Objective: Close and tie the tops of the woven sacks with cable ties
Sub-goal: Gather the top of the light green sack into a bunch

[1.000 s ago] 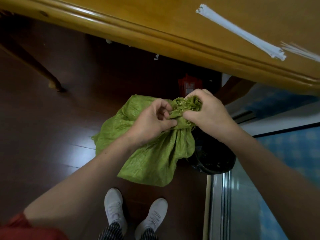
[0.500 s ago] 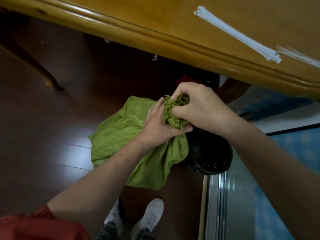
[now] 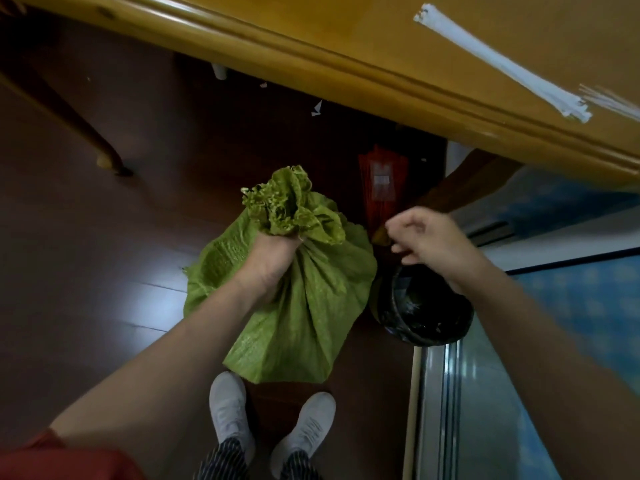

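Green woven sack upright, top bunched; white cable ties on table.

No writing can be read anywhere. The red object on the floor bears a pale label, too blurred for any letters or numbers.

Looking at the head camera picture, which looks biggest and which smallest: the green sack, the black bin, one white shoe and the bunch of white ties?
1. green sack, biggest by far
2. black bin, partly hidden
3. white shoe
The bunch of white ties looks longer than the bin but much thinner, so its place is unsure.
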